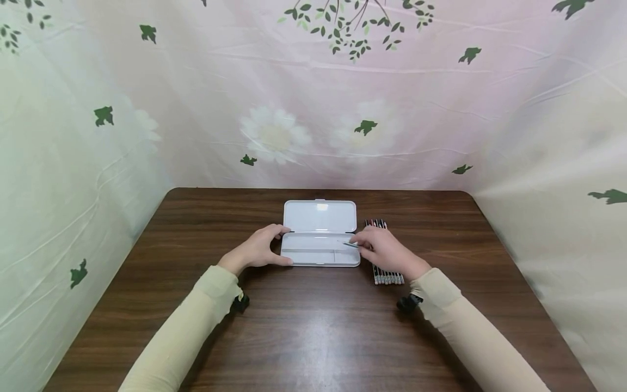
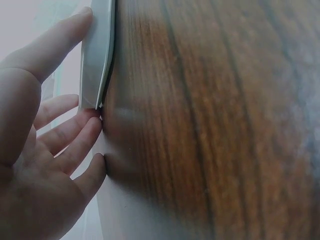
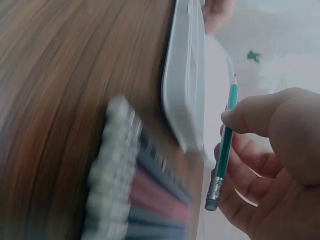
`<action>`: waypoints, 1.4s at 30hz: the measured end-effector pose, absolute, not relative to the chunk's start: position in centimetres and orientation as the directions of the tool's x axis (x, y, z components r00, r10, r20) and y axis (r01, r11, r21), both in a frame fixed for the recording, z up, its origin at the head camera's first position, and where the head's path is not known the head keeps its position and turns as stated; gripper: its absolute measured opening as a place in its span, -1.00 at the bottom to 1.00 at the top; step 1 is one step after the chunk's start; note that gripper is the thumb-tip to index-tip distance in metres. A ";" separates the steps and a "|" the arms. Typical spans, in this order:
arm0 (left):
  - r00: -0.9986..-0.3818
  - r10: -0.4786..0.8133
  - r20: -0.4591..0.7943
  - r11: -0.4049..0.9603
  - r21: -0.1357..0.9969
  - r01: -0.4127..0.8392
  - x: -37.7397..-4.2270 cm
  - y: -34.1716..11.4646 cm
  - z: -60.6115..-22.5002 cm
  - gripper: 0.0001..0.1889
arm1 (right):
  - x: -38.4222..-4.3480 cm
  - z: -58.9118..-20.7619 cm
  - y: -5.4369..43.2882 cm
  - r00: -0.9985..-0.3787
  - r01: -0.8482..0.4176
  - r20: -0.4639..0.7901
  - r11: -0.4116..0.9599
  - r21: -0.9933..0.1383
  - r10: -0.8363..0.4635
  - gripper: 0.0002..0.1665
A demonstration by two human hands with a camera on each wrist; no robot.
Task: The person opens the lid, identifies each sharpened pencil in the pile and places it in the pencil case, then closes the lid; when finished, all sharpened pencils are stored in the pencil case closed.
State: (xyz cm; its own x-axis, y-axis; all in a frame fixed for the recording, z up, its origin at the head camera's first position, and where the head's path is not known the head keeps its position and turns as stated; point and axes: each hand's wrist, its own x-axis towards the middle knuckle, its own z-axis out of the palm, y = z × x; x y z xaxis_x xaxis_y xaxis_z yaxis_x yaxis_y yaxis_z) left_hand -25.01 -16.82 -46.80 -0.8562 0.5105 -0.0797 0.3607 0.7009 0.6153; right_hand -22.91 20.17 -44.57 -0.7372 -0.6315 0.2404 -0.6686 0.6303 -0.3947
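Our left hand (image 1: 258, 249) grips the open, unfilled case (image 1: 307, 257); our right hand (image 1: 386, 250) pinches one pencil (image 3: 224, 150) above it — the other pencils (image 1: 389, 277) lie outside.

Open white case (image 1: 309, 240), right hand (image 1: 384, 249) pinching pencil (image 1: 350, 244)

the right wrist view blurs and crops the pencil row (image 3: 145, 192)

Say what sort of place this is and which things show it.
Probably a screened-off tabletop workspace: wrinkled printed fabric hangs behind and beside a wooden table, which holds an open white case and a row of pencils.
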 end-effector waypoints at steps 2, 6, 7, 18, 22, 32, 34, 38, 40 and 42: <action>-0.857 0.509 -0.081 0.700 0.617 0.358 -25.0 -16.8 -46.7 -0.05 | -22.9 -44.4 18.9 -0.716 -0.691 0.241 0.612 -0.385 -0.655 -0.72; -0.857 0.509 -0.080 0.705 0.611 0.361 -24.9 -16.8 -46.7 -0.06 | -22.8 -44.2 16.4 -0.690 -0.709 0.225 0.582 -0.398 -0.688 -0.77; -0.857 0.508 -0.081 0.706 0.609 0.361 -24.9 -16.8 -46.7 -0.06 | -22.9 -44.2 15.9 -0.688 -0.710 0.218 0.579 -0.400 -0.693 -0.79; -0.856 0.512 -0.073 0.702 0.610 0.368 -25.1 -16.8 -46.9 -0.06 | -22.9 -45.0 11.3 -0.633 -0.758 0.196 0.549 -0.351 -0.749 -0.80; -0.857 0.510 -0.080 0.703 0.612 0.361 -25.1 -16.8 -47.0 -0.05 | -23.0 -45.5 10.4 -0.631 -0.753 0.176 0.541 -0.375 -0.755 -0.77; -0.853 0.517 -0.077 0.699 0.613 0.368 -25.1 -16.7 -46.8 -0.06 | -23.0 -45.8 9.9 -0.593 -0.781 0.213 0.491 -0.386 -0.777 -0.79; -0.851 0.520 -0.075 0.698 0.612 0.372 -25.0 -16.7 -46.7 -0.07 | -23.0 -45.7 10.1 -0.592 -0.782 0.217 0.488 -0.387 -0.776 -0.79; -0.849 0.523 -0.076 0.698 0.610 0.375 -25.1 -16.8 -46.7 -0.07 | -23.0 -45.5 10.7 -0.617 -0.762 0.193 0.517 -0.390 -0.763 -0.81; -0.851 0.519 -0.082 0.701 0.610 0.369 -25.1 -16.8 -46.7 -0.06 | -23.0 -45.4 10.9 -0.624 -0.754 0.181 0.527 -0.392 -0.760 -0.80; -0.852 0.517 -0.085 0.703 0.610 0.365 -25.1 -16.8 -46.8 -0.05 | -23.0 -45.4 11.0 -0.626 -0.749 0.168 0.528 -0.400 -0.761 -0.80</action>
State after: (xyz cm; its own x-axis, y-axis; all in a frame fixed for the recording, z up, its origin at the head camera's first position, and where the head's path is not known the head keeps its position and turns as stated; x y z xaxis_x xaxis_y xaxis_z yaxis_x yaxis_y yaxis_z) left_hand -25.15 -16.79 -46.82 -0.8519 0.5167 -0.0854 0.3654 0.7033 0.6098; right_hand -22.98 11.04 -45.37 -0.6262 -0.7613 0.1679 -0.7490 0.5278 -0.4004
